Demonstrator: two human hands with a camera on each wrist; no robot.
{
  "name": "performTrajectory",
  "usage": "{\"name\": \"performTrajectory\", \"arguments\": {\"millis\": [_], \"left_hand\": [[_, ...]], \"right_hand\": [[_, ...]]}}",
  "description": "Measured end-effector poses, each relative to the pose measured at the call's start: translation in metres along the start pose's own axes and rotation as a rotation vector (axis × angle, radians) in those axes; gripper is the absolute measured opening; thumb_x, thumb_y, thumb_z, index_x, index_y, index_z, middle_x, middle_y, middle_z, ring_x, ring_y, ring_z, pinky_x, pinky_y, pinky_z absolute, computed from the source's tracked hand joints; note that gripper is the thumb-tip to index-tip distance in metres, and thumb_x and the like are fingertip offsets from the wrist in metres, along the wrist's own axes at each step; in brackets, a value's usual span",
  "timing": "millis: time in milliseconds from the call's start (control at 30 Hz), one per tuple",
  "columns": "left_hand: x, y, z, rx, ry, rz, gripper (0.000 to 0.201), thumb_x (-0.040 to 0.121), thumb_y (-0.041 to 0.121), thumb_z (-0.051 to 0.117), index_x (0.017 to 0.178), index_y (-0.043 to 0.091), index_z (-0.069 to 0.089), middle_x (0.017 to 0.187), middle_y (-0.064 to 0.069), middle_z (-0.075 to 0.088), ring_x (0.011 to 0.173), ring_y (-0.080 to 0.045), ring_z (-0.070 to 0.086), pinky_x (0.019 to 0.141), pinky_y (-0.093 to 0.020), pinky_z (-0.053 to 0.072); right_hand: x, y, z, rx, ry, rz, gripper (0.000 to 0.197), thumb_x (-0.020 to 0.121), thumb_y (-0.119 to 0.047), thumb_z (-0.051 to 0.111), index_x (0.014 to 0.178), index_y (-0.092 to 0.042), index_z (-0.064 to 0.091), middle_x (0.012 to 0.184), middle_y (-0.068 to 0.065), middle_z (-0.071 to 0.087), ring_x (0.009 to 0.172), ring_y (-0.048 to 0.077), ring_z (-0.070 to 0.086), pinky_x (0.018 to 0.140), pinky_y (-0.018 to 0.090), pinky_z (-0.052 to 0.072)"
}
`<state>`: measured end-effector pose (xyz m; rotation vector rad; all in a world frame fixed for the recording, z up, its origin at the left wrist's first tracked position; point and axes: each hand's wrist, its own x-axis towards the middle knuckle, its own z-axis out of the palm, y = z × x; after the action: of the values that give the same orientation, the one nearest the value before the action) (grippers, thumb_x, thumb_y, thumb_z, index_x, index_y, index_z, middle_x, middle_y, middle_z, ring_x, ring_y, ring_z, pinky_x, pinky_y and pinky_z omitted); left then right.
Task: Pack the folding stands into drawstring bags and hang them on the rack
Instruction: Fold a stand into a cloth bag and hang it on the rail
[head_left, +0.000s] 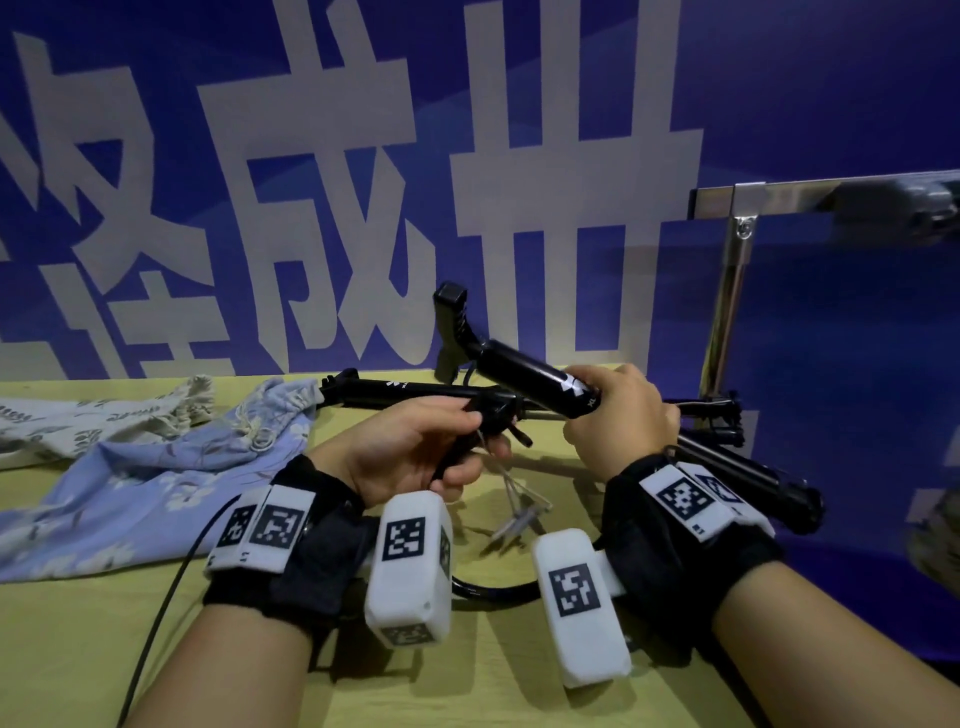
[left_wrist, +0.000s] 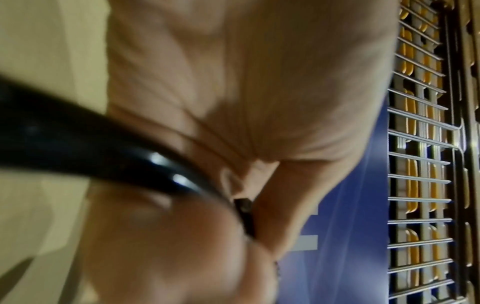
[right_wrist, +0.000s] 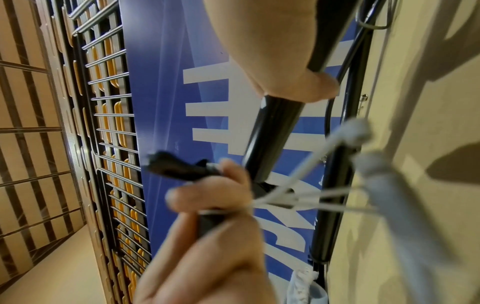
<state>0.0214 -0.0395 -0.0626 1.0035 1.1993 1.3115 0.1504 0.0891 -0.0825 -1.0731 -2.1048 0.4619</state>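
From the head view, my left hand (head_left: 415, 447) grasps the joint of a black folding stand (head_left: 524, 374) above the yellow table (head_left: 78, 649); my right hand (head_left: 618, 415) wraps its thicker tube. A blue floral drawstring bag (head_left: 156, 467) lies left. My left wrist view shows blurred palm and black tube (left_wrist: 78, 144). My right wrist view shows fingers (right_wrist: 298, 86) curled round the tube

My left hand (head_left: 415, 452) curls palm-up around a black stand piece; my right hand (head_left: 618, 415) grips another, knuckles up.

2 folding stands (head_left: 530, 384), 2 drawstring bags (head_left: 156, 467).
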Motion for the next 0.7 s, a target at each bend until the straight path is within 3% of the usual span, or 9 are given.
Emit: {"name": "performTrajectory", "arguments": {"millis": [100, 233, 300, 433, 567, 633, 700], "left_hand": [[-0.002, 0.004, 0.005, -0.135, -0.015, 0.185, 0.024, 0.081, 0.011, 0.054, 0.103, 0.002, 0.056, 0.074, -0.006, 0.066, 0.052, -0.012, 0.058, 0.049, -0.025, 0.051], [0.002, 0.012, 0.001, -0.375, 0.196, 0.475, 0.028, 0.083, 0.015, 0.044, 0.105, 0.002, 0.054, 0.078, -0.005, 0.070, 0.070, -0.015, 0.069, 0.065, -0.029, 0.059], [0.004, 0.014, -0.010, -0.442, 0.299, 0.580, 0.024, 0.093, 0.014, 0.039, 0.109, 0.005, 0.053, 0.081, -0.003, 0.072, 0.074, -0.014, 0.070, 0.070, -0.029, 0.059], [0.009, 0.013, -0.032, -0.534, 0.492, 0.682, 0.025, 0.102, 0.018, 0.031, 0.121, 0.013, 0.047, 0.081, 0.003, 0.071, 0.072, -0.011, 0.069, 0.065, -0.025, 0.057], [0.014, 0.006, -0.046, -0.554, 0.670, 0.683, 0.025, 0.103, 0.020, 0.032, 0.124, 0.016, 0.044, 0.087, 0.005, 0.068, 0.063, -0.007, 0.065, 0.056, -0.020, 0.052], [0.016, 0.002, -0.056, -0.631, 0.720, 0.709, 0.026, 0.102, 0.019, 0.034, 0.127, 0.012, 0.041, 0.091, 0.003, 0.064, 0.055, -0.006, 0.064, 0.050, -0.018, 0.051], [0.015, -0.002, -0.066, -0.696, 0.742, 0.714, 0.020, 0.102, 0.017, 0.035, 0.119, 0.009, 0.041, 0.089, 0.003, 0.061, 0.052, -0.006, 0.064, 0.047, -0.018, 0.050]], "right_hand": [[-0.001, 0.001, 0.004, -0.077, -0.152, -0.029, 0.057, 0.082, 0.000, 0.050, 0.121, -0.041, 0.059, 0.118, -0.002, 0.058, 0.113, 0.023, 0.050, 0.098, 0.036, 0.028], [-0.003, -0.001, 0.002, -0.125, -0.357, -0.044, 0.054, 0.082, -0.002, 0.057, 0.122, -0.038, 0.058, 0.126, -0.005, 0.059, 0.120, 0.020, 0.048, 0.109, 0.038, 0.027], [-0.004, -0.003, 0.001, -0.180, -0.464, -0.058, 0.052, 0.081, -0.007, 0.062, 0.123, -0.037, 0.057, 0.129, -0.005, 0.057, 0.123, 0.020, 0.046, 0.110, 0.039, 0.023], [-0.005, -0.007, 0.002, -0.243, -0.537, -0.106, 0.043, 0.084, -0.017, 0.059, 0.122, -0.039, 0.058, 0.126, -0.006, 0.058, 0.122, 0.019, 0.046, 0.107, 0.040, 0.022], [-0.006, -0.009, 0.001, -0.212, -0.607, -0.111, 0.041, 0.089, -0.018, 0.048, 0.123, -0.039, 0.055, 0.124, -0.006, 0.059, 0.121, 0.018, 0.046, 0.110, 0.042, 0.016], [-0.006, -0.011, 0.001, -0.086, -0.609, -0.102, 0.031, 0.090, -0.021, 0.047, 0.110, -0.042, 0.058, 0.120, -0.008, 0.060, 0.121, 0.018, 0.047, 0.113, 0.044, 0.018], [-0.006, -0.012, 0.001, 0.057, -0.607, -0.098, 0.021, 0.089, -0.024, 0.049, 0.086, -0.042, 0.059, 0.103, -0.014, 0.061, 0.115, 0.018, 0.050, 0.110, 0.047, 0.027]]}}
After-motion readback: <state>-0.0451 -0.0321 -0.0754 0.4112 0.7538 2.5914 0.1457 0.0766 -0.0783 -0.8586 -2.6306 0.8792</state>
